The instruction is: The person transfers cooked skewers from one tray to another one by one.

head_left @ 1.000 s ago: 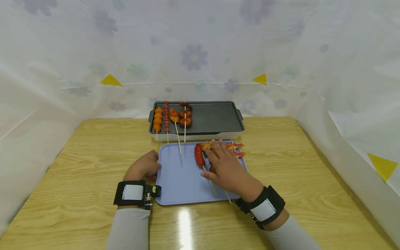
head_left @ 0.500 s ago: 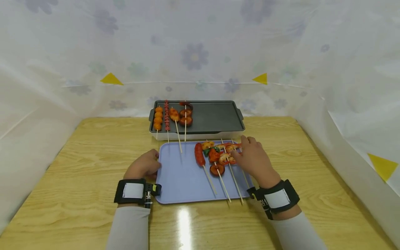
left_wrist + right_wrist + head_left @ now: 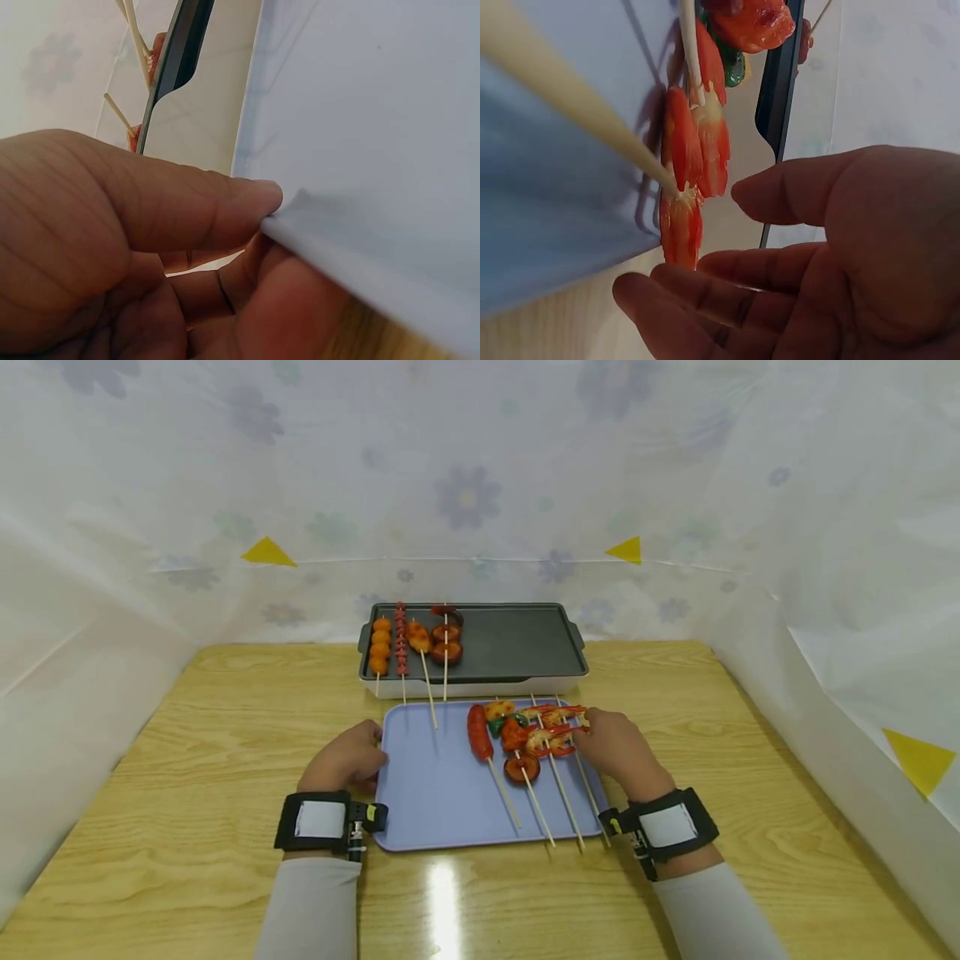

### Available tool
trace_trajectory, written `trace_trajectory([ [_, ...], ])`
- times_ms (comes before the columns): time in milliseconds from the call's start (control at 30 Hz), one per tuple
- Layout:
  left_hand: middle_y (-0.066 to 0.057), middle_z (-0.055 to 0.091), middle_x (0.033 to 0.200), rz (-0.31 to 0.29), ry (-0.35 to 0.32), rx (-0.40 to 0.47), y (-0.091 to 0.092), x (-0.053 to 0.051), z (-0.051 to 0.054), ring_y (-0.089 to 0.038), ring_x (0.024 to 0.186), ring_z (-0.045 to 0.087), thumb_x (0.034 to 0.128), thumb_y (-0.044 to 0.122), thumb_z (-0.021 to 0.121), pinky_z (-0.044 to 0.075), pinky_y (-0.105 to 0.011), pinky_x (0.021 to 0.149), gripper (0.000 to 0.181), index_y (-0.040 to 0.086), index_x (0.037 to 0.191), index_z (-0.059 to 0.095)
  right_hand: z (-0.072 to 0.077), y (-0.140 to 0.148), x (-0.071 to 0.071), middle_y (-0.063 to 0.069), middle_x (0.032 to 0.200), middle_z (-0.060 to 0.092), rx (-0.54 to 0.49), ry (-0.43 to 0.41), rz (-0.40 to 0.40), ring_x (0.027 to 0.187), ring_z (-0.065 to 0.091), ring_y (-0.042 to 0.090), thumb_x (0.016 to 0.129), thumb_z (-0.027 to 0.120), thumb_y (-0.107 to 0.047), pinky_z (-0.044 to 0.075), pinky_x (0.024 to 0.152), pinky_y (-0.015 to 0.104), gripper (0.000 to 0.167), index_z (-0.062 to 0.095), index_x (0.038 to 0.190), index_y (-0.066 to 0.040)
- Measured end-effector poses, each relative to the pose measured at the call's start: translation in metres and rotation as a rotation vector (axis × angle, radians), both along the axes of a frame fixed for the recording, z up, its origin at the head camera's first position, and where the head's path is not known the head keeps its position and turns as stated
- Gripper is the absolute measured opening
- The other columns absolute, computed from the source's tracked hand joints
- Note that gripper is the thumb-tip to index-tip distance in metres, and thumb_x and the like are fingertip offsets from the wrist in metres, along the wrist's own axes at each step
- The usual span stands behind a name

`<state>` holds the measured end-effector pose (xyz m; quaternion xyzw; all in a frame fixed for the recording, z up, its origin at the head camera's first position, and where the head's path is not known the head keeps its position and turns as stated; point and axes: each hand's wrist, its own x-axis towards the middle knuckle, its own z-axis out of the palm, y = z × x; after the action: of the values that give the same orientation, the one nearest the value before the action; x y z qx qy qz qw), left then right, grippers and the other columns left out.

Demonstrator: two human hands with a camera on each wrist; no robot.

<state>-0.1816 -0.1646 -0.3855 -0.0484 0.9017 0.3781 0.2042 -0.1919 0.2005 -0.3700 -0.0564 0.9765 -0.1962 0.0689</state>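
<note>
Right hand (image 3: 844, 247), thumb apart from fingers (image 3: 769, 307), beside red shrimp (image 3: 682, 229)

Items I had before me: one light wood-grain table (image 3: 135, 793), a streak of glare (image 3: 444, 910) on its near part; white flower-printed sheeting (image 3: 337, 468) behind and at both sides, bearing a back-left yellow triangle (image 3: 267, 552), back-right yellow triangle (image 3: 626, 550) and right-side yellow triangle (image 3: 917, 760).

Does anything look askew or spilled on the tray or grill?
Nothing looks spilled. On the tray, shrimp tails jut past the edge beside the right hand, and skewer sticks overhang the near edge. On the grill, one skewer slants out toward the tray while the others lie nearly straight.
</note>
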Motion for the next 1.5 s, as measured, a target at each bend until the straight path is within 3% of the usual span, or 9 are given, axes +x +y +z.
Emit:
trace_trajectory([
  [133, -0.021, 0.057, 0.104, 0.008, -0.007, 0.004, 0.0, 0.0, 0.0, -0.026, 0.071, 0.063, 0.0892, -0.001, 0.052, 0.055, -0.033, 0.058, 0.042, -0.007, 0.13, 0.044, -0.003, 0.001, -0.002, 0.018, 0.083, 0.059, -0.028, -0.001, 0.016, 0.06, 0.048, 0.021, 0.097, 0.051, -0.016, 0.039, 0.056, 0.034, 0.041, 0.053, 0.125, 0.013],
  [233, -0.02, 0.057, 0.102, 0.008, -0.003, 0.003, 0.0, 0.0, 0.0, -0.025, 0.07, 0.063, 0.0887, -0.002, 0.052, 0.054, -0.033, 0.057, 0.04, -0.007, 0.128, 0.045, -0.005, 0.002, -0.004, 0.011, 0.073, 0.05, -0.04, -0.002, 0.02, 0.058, 0.047, 0.022, 0.095, 0.051, -0.015, 0.037, 0.054, 0.033, 0.027, 0.055, 0.108, 0.009],
  [533, -0.021, 0.057, 0.105, 0.006, -0.021, -0.016, 0.0, -0.001, 0.001, -0.026, 0.072, 0.063, 0.0897, 0.0, 0.053, 0.054, -0.033, 0.059, 0.043, -0.007, 0.131, 0.044, -0.011, 0.009, -0.007, 0.013, 0.077, 0.055, -0.03, -0.012, -0.007, 0.063, 0.05, 0.024, 0.093, 0.057, -0.015, 0.039, 0.055, 0.034, 0.024, 0.055, 0.1, 0.008],
  [733, -0.022, 0.057, 0.109, 0.01, -0.028, -0.016, 0.001, -0.002, 0.002, -0.027, 0.075, 0.063, 0.0902, 0.001, 0.053, 0.055, -0.033, 0.06, 0.045, -0.007, 0.134, 0.043, -0.01, 0.016, -0.009, 0.012, 0.077, 0.059, -0.081, -0.129, -0.032, 0.062, 0.056, 0.021, 0.095, 0.056, -0.018, 0.045, 0.056, 0.032, 0.033, 0.056, 0.109, 0.012],
  [833, -0.022, 0.057, 0.109, 0.013, -0.032, -0.022, 0.001, -0.002, 0.001, -0.027, 0.075, 0.063, 0.0905, 0.001, 0.052, 0.055, -0.033, 0.06, 0.045, -0.007, 0.134, 0.043, -0.01, 0.018, -0.009, 0.01, 0.066, 0.061, -0.081, -0.168, -0.02, 0.055, 0.057, 0.02, 0.096, 0.057, -0.018, 0.044, 0.052, 0.031, 0.027, 0.062, 0.098, 0.008],
  [1000, -0.021, 0.057, 0.108, 0.017, -0.04, -0.028, 0.002, -0.001, 0.002, -0.027, 0.076, 0.063, 0.0909, 0.001, 0.052, 0.054, -0.033, 0.06, 0.044, -0.006, 0.134, 0.043, -0.014, 0.022, -0.01, 0.007, 0.06, 0.061, -0.07, -0.143, 0.033, 0.051, 0.057, 0.017, 0.093, 0.06, -0.014, 0.045, 0.049, 0.03, 0.019, 0.062, 0.079, -0.002],
  [1267, -0.021, 0.057, 0.106, -0.002, -0.032, -0.037, 0.002, 0.0, 0.004, -0.026, 0.075, 0.062, 0.091, 0.001, 0.051, 0.053, -0.033, 0.06, 0.044, -0.007, 0.133, 0.043, -0.02, 0.026, -0.013, 0.007, 0.064, 0.059, -0.128, -0.19, 0.045, 0.054, 0.057, 0.017, 0.085, 0.06, -0.005, 0.047, 0.051, 0.031, 0.005, 0.059, 0.082, -0.002],
  [1500, -0.021, 0.057, 0.106, -0.005, -0.03, -0.048, 0.001, -0.001, 0.004, -0.026, 0.076, 0.061, 0.091, 0.002, 0.052, 0.053, -0.033, 0.06, 0.043, -0.007, 0.132, 0.043, -0.023, 0.028, -0.016, 0.011, 0.077, 0.06, -0.236, -0.285, 0.035, 0.061, 0.059, 0.019, 0.09, 0.055, -0.004, 0.052, 0.055, 0.033, 0.009, 0.059, 0.095, 0.002],
])
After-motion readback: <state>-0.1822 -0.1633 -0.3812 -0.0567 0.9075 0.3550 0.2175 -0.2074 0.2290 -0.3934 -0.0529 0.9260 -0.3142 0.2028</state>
